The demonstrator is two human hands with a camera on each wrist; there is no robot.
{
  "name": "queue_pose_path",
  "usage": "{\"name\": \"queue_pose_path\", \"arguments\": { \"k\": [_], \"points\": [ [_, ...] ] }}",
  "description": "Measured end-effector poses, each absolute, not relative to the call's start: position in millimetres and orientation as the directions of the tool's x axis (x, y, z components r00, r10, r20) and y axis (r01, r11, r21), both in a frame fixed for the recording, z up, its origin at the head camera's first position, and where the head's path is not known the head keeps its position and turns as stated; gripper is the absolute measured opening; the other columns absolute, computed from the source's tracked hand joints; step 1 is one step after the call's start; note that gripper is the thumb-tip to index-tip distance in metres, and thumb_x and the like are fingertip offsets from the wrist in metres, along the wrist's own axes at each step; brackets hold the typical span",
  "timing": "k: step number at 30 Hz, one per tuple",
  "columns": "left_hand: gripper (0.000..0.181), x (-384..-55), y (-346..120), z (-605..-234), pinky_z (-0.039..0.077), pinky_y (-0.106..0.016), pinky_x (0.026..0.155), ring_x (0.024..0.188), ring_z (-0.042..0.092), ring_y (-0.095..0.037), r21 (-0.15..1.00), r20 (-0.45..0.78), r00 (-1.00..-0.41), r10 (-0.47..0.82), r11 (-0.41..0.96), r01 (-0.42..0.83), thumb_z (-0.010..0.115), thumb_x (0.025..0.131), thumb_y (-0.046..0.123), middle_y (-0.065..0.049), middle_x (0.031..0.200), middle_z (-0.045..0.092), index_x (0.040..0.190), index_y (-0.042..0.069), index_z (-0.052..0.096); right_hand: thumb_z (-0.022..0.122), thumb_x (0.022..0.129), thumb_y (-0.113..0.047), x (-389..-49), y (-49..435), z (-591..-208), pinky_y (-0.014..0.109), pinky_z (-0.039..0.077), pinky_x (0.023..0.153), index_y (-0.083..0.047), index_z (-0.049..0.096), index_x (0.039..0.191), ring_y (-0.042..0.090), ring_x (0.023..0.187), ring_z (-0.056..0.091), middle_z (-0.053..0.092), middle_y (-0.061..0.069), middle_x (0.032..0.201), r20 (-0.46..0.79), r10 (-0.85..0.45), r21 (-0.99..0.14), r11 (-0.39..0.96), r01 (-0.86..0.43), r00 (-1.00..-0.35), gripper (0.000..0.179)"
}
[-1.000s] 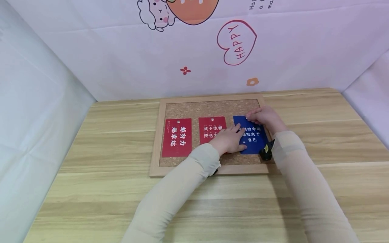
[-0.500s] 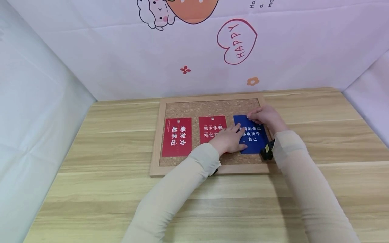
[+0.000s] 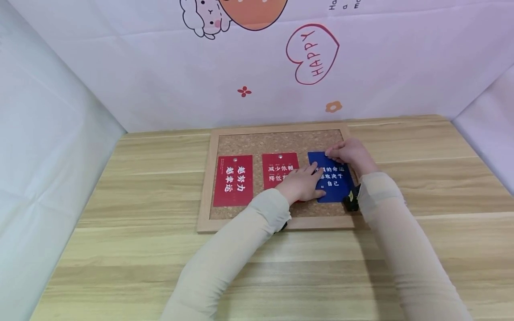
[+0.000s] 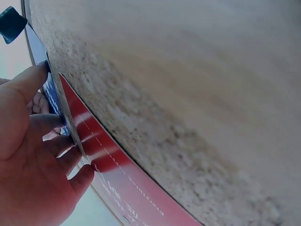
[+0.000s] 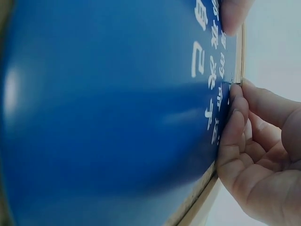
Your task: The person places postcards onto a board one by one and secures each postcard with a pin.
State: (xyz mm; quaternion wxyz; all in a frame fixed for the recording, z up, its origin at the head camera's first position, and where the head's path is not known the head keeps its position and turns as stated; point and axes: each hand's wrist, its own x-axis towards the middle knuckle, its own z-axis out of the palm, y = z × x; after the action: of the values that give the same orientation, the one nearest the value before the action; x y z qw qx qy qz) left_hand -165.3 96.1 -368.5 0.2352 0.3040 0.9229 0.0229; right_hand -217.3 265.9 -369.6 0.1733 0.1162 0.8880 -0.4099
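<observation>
A blue card (image 3: 336, 189) with white characters lies at the right of a framed cork board (image 3: 277, 141). My left hand (image 3: 303, 183) rests with its fingers spread over the blue card's left edge, and its palm side covers part of the middle red card (image 3: 277, 166). At the top of the blue card my right hand (image 3: 350, 154) pinches a thumbtack between thumb and fingertips. In the right wrist view only a thin bit of the thumbtack (image 5: 235, 84) shows; the fingers hide most of it. The right wrist view also shows the blue card (image 5: 103, 117) close up.
Another red card (image 3: 234, 187) lies on the board's left, held at its top by a silver tack (image 3: 235, 159). A similar tack (image 3: 280, 156) sits in the middle card. The board lies on a wooden table (image 3: 140, 232), with a printed white cloth (image 3: 168, 84) behind.
Both hands keep their places on the blue card, and the cards stay where they were. Only the head view shifts very slightly.
</observation>
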Motion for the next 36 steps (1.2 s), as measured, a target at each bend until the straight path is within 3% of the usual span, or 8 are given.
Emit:
{"name": "queue_pose_path", "arguments": {
  "k": [36],
  "points": [
    [0.068,-163.5,95.8,-366.1,0.019,-0.035,0.123,0.151,0.01,-0.016,0.169,-0.425,-0.698,0.576,0.808,0.564,0.04,0.099,0.049,-0.001,0.164,0.007,0.155,0.021,0.014,0.056,0.096,-0.02,-218.5,263.3,-371.3,0.02,0.046,0.067,0.006,0.064,0.113,0.009,0.074,0.053,0.059,-0.006,0.074,-0.371,0.073,-0.665,0.675,0.319,-0.926,0.032]
  ]
}}
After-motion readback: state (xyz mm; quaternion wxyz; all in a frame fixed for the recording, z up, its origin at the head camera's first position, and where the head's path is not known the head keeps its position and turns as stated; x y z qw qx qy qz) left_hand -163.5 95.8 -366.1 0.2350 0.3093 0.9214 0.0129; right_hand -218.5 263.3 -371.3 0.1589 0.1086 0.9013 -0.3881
